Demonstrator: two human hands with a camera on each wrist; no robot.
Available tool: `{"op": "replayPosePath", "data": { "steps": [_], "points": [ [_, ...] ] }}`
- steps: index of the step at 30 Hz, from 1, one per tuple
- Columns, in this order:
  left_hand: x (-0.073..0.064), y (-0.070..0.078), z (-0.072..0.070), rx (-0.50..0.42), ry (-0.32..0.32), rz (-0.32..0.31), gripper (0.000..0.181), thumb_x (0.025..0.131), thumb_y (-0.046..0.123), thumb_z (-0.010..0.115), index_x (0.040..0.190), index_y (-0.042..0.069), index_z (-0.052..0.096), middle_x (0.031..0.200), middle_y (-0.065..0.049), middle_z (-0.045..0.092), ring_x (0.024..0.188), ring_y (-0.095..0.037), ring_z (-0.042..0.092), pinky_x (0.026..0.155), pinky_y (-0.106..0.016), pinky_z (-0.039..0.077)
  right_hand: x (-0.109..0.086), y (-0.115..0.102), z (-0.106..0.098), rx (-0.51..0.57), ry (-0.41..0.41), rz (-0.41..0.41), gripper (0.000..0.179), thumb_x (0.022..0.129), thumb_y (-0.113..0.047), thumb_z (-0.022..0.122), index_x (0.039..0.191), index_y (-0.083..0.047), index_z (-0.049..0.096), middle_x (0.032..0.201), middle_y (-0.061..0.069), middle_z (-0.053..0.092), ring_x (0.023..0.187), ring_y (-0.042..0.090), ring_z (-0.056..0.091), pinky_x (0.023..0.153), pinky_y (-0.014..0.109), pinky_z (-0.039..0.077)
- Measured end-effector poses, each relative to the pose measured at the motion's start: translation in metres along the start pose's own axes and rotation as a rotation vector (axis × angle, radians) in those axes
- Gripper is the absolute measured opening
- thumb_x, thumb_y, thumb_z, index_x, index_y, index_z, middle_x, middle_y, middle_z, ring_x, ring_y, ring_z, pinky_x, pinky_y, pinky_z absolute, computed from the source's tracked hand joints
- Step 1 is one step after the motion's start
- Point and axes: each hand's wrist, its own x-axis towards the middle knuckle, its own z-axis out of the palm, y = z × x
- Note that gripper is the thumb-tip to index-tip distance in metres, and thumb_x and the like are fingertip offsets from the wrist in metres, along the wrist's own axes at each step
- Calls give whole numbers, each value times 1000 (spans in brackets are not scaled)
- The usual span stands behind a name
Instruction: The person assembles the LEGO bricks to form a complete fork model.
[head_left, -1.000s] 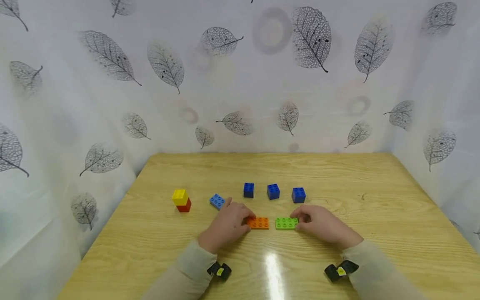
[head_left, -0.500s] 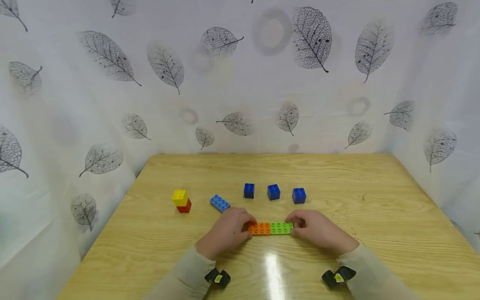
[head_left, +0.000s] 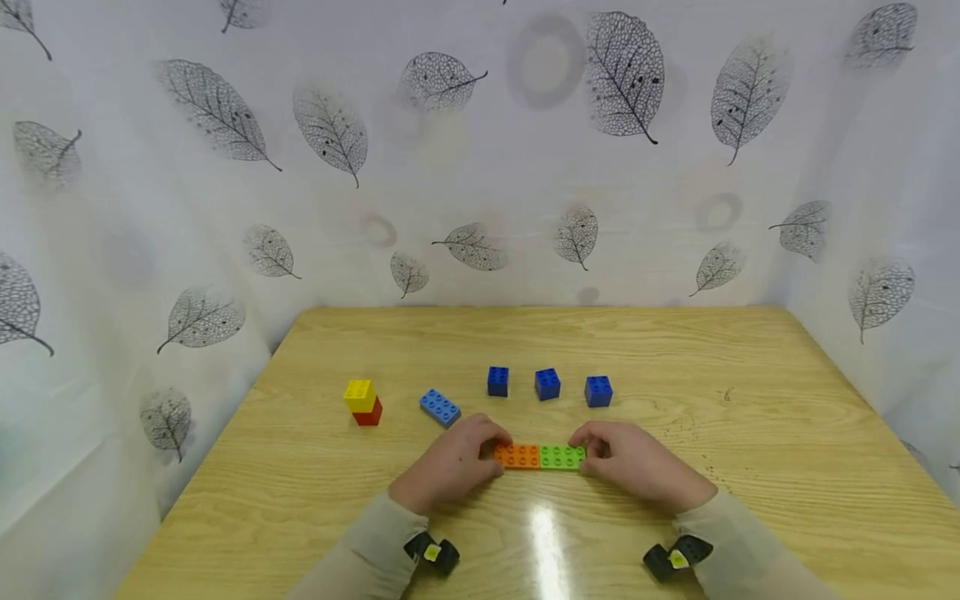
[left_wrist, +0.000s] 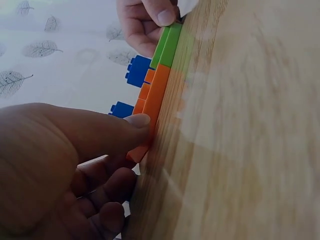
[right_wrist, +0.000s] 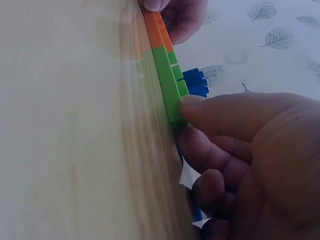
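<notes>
An orange brick [head_left: 522,456] and a lime green brick [head_left: 561,457] lie end to end on the table, their short ends touching. My left hand [head_left: 455,461] pinches the outer end of the orange brick between thumb and fingers; the thumb shows on its near side in the left wrist view. At the opposite end, my right hand [head_left: 641,462] grips the green brick the same way, thumb on its near long side in the right wrist view. Just beyond my left hand lies a flat light blue brick [head_left: 439,407], set at a slant.
Behind the pair stand three dark blue bricks, the left [head_left: 498,381], the middle [head_left: 547,383] and the right [head_left: 597,391]. Farther left, a yellow brick [head_left: 360,394] sits on a red brick [head_left: 368,414]. A leaf-patterned curtain [head_left: 480,183] encloses the wooden table [head_left: 675,350].
One second ago a gap separated the orange and green bricks. Both hands have drawn them slightly nearer to me, and the green one has slid left against the orange one.
</notes>
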Motion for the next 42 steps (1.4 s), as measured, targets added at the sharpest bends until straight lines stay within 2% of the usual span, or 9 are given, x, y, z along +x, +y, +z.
{"op": "replayPosePath", "data": {
  "steps": [4,7,15,19,23,27,31,34,42],
  "points": [
    [1,-5,1,-38,-2,-3,30,90,22,74,120,23,70,108,12,56,93,-11,51,81,-31,44,-1,1,0,24,3,12,22,96,-22,69,118,-20,68,85,-9,63,76,14,57,70,31,49],
    [2,-5,1,-46,-8,-14,29,90,23,75,119,24,69,107,13,55,93,-11,51,81,-31,45,-1,2,-1,53,50,33,21,98,-26,67,117,-20,68,87,-7,64,77,16,58,69,31,49],
    [3,-5,2,-70,-29,-43,28,91,25,75,118,27,69,108,14,55,94,-10,52,83,-31,45,2,18,-12,186,385,112,25,103,-24,60,125,-13,63,100,6,58,84,23,51,69,31,45],
    [1,-6,1,-78,-26,-40,28,91,25,75,119,27,69,106,14,55,93,-11,52,81,-31,46,4,25,-19,250,457,132,35,103,-25,59,135,-12,58,119,11,55,88,24,52,68,29,47],
    [0,-6,1,-91,-23,-39,28,91,25,75,118,27,69,106,13,56,94,-11,53,81,-31,46,8,31,-23,292,420,141,49,102,-26,61,148,-13,48,144,15,46,86,25,55,65,30,50],
    [0,-6,0,-98,-26,-37,29,91,26,75,119,28,70,107,14,56,95,-11,53,83,-31,46,13,35,-26,283,360,142,61,102,-24,62,157,-17,37,154,18,37,86,27,56,61,32,51],
    [1,-7,0,-106,-22,-28,30,91,26,75,120,28,69,108,14,56,95,-10,52,83,-31,46,17,36,-28,190,323,137,66,100,-25,65,159,-19,34,154,17,40,93,26,57,68,35,50],
    [1,-8,0,-110,-21,-27,31,90,25,76,120,26,69,108,14,56,95,-10,52,83,-31,46,18,36,-29,142,306,141,63,99,-28,66,156,-19,40,151,15,45,97,25,55,74,36,48],
    [2,-10,1,-109,-21,-30,32,90,26,76,121,25,69,108,13,56,95,-11,52,83,-32,46,17,36,-27,161,281,185,45,97,-38,69,135,-19,56,137,10,55,105,26,59,78,36,48]
  ]
}}
